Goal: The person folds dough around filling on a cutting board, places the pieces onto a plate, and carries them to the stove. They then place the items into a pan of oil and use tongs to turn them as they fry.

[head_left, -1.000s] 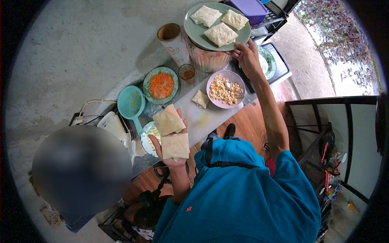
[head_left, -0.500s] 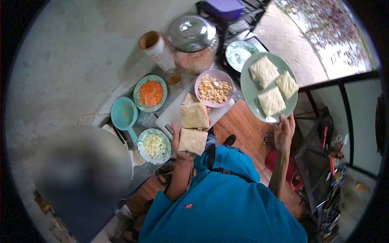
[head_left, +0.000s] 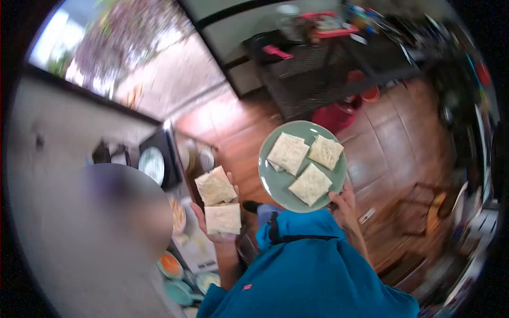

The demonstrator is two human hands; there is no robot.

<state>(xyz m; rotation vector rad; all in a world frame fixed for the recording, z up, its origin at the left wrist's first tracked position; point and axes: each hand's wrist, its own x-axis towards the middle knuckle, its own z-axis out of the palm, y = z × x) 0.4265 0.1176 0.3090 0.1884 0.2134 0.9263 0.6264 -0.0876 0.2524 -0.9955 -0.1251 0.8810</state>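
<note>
My left hand (head_left: 227, 238) is shut beneath two flat, square folded dough parcels, lying one beyond the other across palm and fingers. The far parcel (head_left: 216, 185) is tilted, while the near parcel (head_left: 222, 219) lies almost level. In my right hand (head_left: 344, 202) is a pale green plate (head_left: 271, 183), gripped at its near right rim. On the plate rest several similar parcels, among them a big one at the left (head_left: 289, 152), a smaller one at the right (head_left: 325, 152) and one nearest me (head_left: 310, 184).
To the left is a counter with a bowl of filling (head_left: 178, 217), a plate of shredded orange food (head_left: 170, 264), a teal strainer (head_left: 180, 292) and a patterned plate (head_left: 151, 165). Ahead stand a dark mesh table (head_left: 313, 79) and a red bucket (head_left: 336, 117). A blurred patch hides the far left.
My view has swung right, away from the counter toward the doorway and mesh table. The parcels and the plate have come along in my hands, the plate now closer to my body.
</note>
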